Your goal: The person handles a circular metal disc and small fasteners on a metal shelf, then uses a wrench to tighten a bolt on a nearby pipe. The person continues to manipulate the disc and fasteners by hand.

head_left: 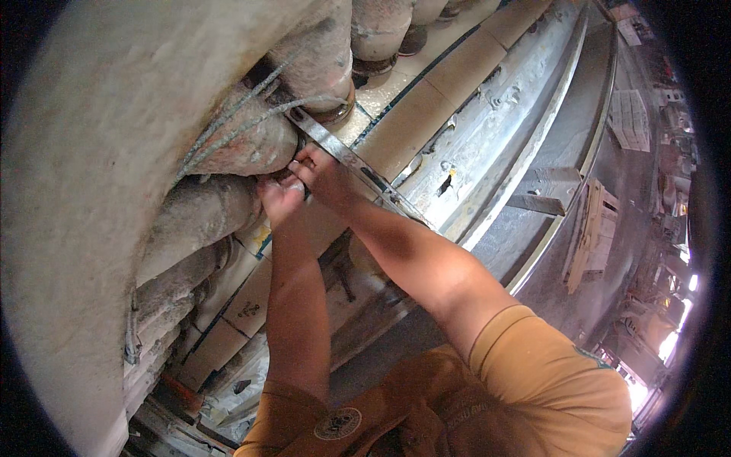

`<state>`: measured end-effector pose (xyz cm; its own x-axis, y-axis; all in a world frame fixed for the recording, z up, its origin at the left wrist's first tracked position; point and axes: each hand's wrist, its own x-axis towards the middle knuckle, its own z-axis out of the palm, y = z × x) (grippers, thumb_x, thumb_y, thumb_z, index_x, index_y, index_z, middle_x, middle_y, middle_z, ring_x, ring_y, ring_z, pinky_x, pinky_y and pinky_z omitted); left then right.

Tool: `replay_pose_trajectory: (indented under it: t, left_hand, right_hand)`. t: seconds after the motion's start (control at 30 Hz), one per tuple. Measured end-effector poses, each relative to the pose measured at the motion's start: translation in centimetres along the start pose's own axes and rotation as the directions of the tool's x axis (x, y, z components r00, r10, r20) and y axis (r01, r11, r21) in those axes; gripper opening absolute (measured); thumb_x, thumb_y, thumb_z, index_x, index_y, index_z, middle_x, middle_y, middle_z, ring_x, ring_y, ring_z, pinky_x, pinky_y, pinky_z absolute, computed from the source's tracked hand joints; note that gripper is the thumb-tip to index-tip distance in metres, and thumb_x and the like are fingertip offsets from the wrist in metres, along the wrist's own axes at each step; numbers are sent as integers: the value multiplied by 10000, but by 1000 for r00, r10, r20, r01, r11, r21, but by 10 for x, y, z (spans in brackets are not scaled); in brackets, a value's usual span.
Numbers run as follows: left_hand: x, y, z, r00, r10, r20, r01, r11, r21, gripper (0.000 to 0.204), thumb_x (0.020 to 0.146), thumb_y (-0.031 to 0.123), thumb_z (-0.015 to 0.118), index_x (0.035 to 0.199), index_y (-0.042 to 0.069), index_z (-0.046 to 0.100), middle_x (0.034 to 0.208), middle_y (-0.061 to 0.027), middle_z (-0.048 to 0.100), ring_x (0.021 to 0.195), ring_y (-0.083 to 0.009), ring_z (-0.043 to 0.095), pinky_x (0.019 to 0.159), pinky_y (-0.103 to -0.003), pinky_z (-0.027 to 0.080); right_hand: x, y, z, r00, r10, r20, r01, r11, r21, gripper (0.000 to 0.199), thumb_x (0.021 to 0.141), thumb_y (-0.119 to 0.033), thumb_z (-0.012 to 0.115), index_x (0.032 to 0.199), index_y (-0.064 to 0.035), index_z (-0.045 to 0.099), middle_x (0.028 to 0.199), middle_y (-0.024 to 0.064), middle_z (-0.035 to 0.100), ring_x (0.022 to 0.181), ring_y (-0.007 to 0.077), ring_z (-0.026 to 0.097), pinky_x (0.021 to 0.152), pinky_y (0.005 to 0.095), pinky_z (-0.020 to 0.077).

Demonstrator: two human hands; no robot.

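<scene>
My left hand [280,196] and my right hand [314,169] meet at the lower end of a grey, rough-coated cylinder [247,141]. The fingers of both hands are bent and pinched close together, and what they hold is too small or hidden to make out. Right beside my right hand, a flat metal bar with holes [335,143] runs across the tan blocks, from the cylinders toward my right forearm. Two grey, crusted cords [236,114] lie over the cylinder above my hands.
More coated cylinders [381,27] stand in a curved row under a large pale wall [84,175]. A band of tan blocks [442,72] follows the row. Beyond it runs a whitish metal channel [510,107]. Wooden boards [590,236] lie on the lower floor at right.
</scene>
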<state>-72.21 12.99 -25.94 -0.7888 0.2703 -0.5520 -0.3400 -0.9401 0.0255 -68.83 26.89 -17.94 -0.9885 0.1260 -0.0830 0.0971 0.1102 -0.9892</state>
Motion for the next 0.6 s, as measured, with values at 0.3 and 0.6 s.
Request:
replay_pose_trajectory:
  t: [0.3, 0.6]
  left_hand:
    - [-28, -13, 33, 991, -48, 122, 64, 990, -128, 341, 826, 182, 567, 1125, 18, 556, 1155, -126, 552, 945, -253, 514, 740, -363, 473]
    - [-3, -2, -17, 902, 269, 338, -413, 766, 493, 312, 844, 142, 550, 1112, -19, 557, 1176, -132, 546, 1008, -282, 543, 781, -357, 479]
  right_hand:
    - [-3, -25, -10, 989, 140, 46, -142, 988, 51, 259, 822, -219, 647, 973, -12, 609, 848, 160, 631, 806, 281, 625, 751, 376, 486]
    - [-1, 2, -3, 997, -73, -2, 72, 992, -105, 264, 826, -242, 643, 951, -13, 606, 903, 168, 647, 829, 267, 636, 747, 360, 491]
